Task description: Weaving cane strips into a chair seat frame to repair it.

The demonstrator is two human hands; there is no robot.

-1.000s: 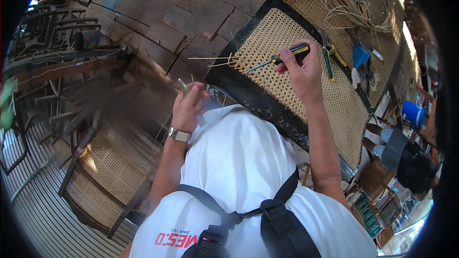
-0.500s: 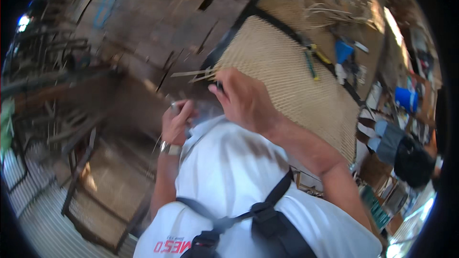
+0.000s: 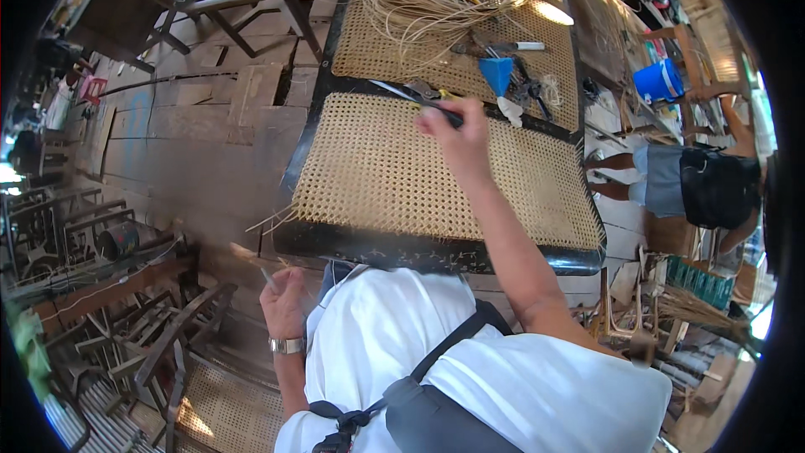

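My right hand is closed around the black handle of a slim tool. Its thin pale metal shaft points away to the left, over the dark bar across the cane-woven furniture panel. Whether it is a knife or an awl cannot be made out. My left hand is down at the near left, off the panel's corner, closed on a thin grey rod-like tool. Loose cane ends stick out of the panel's near left corner. Pliers lie just beyond my right hand, partly hidden.
A coil of cane strands, a blue wedge-shaped piece and a white-handled tool lie on the far woven section. Wooden chair frames crowd the left. At right are a blue bucket and another person.
My right hand has moved from the panel's left corner to its dark crossbar and now grips the black-handled tool. The left hand has lowered. My view has turned, showing the panel squarer.
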